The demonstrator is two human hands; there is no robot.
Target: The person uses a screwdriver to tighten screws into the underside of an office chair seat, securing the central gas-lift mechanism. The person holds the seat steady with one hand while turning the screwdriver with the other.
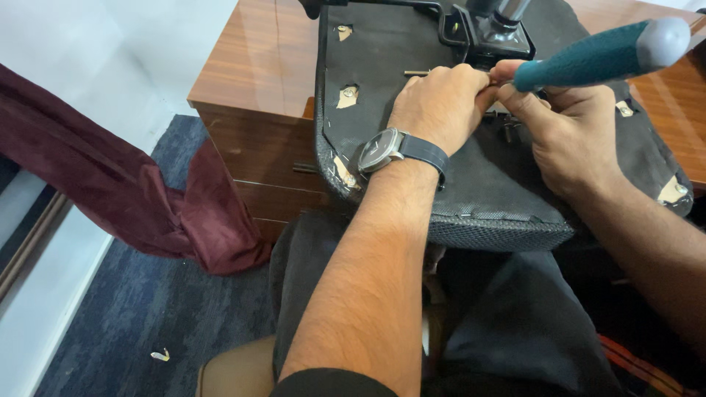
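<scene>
An upturned black office chair seat [390,66] lies on a wooden desk, its fabric underside facing me, with the black metal mechanism [489,33] bolted at the top. My left hand [437,106], with a wristwatch [382,151] on its wrist, is closed around a thin metal rod or bolt [417,73] beside the mechanism. My right hand [566,136] grips a screwdriver with a teal handle and grey cap [603,55], its shaft pointing toward the left hand's fingers. The tool's tip is hidden between the two hands.
The wooden desk [254,73] has drawers below its front edge. A dark red curtain [110,184] drapes onto blue carpet [147,309] at the left, where a small scrap [159,356] lies. My lap in dark trousers [507,323] sits under the seat's edge.
</scene>
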